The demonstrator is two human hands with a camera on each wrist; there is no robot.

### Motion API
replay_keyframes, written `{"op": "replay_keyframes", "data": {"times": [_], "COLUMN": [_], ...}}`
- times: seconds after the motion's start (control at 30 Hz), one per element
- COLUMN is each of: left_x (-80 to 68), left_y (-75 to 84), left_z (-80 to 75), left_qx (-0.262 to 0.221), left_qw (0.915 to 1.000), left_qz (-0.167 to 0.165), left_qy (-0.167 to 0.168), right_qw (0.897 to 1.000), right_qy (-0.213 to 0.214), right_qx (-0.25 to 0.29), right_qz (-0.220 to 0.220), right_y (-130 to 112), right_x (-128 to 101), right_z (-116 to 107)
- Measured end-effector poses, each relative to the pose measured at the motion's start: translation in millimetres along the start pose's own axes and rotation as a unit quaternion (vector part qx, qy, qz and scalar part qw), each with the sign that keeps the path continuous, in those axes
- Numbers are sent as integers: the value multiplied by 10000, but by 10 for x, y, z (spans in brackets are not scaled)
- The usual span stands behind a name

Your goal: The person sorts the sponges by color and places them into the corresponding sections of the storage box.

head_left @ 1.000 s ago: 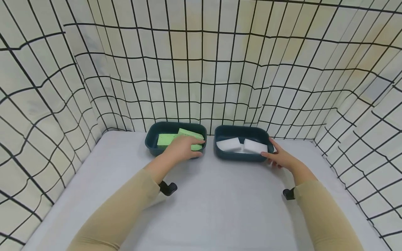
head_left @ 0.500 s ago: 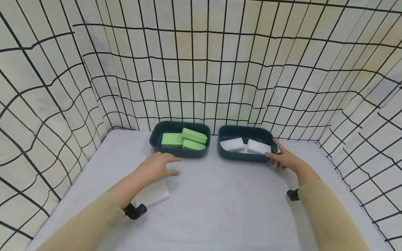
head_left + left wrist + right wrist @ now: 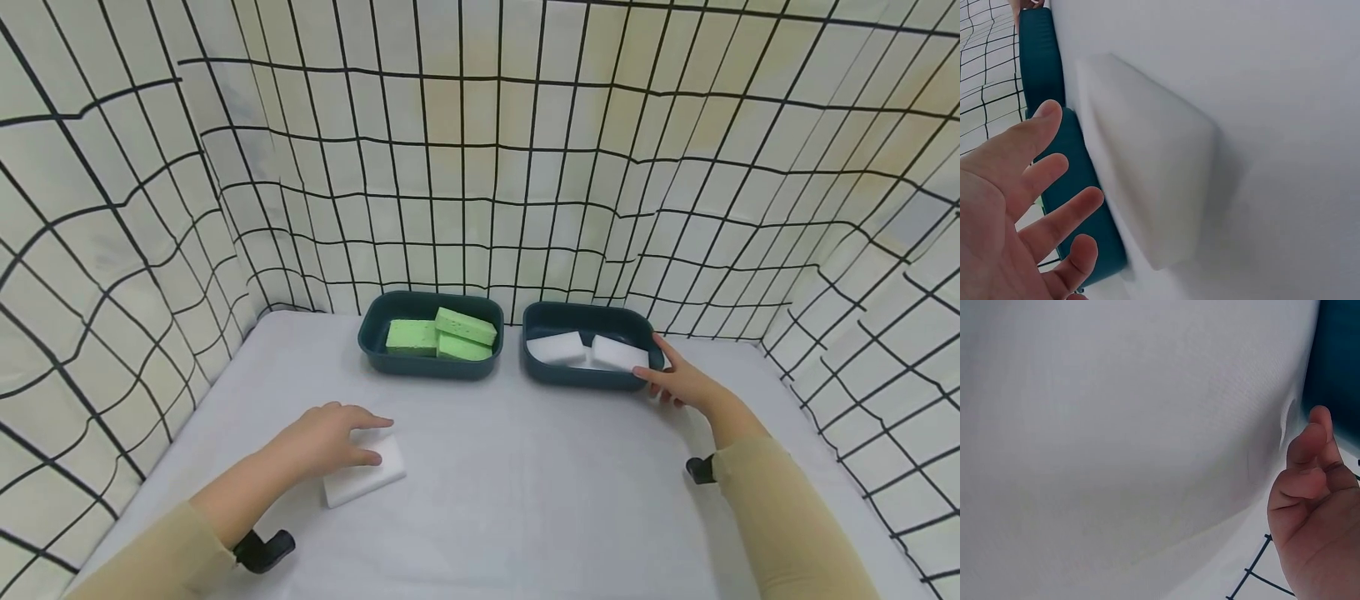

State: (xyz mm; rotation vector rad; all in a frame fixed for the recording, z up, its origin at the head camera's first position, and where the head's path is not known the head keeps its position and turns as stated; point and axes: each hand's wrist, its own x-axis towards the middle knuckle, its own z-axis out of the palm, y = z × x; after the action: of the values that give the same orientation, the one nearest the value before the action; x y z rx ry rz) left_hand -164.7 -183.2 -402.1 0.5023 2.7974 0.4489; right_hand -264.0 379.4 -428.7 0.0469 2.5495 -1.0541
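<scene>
Pulled back from the green-sponge bin, the left hand lay with relaxed, straight fingers on the white sponge beneath it, while the right hand gripped the white-sponge bin at its corner.

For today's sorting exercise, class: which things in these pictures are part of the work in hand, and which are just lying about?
In use:
left hand, over the loose white sponge
right hand, at the tray of white sponges

Lying about:
tray of green sponges
grid-patterned cloth walls
</scene>
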Motion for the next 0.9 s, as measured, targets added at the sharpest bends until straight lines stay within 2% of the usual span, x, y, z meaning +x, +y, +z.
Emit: {"op": "replay_keyframes", "data": {"times": [0.23,0.47,0.73,0.9], "left_x": [-15,-14,-63,-43], "left_y": [23,5,9,18], "left_z": [109,173,177,152], "left_qx": [33,320,407,474], "left_qw": [9999,9990,9983,9980], "left_qz": [86,271,408,405], "left_qy": [-106,-133,-103,-134], "right_qw": [9999,9999,10000,9999], "right_qy": [67,87,86,54], "right_qx": [88,74,-23,47], "right_qz": [79,72,25,89], "right_y": [18,-18,-8,0], "right_x": [11,-14,1,8], "right_z": [-17,0,2,-1]}}
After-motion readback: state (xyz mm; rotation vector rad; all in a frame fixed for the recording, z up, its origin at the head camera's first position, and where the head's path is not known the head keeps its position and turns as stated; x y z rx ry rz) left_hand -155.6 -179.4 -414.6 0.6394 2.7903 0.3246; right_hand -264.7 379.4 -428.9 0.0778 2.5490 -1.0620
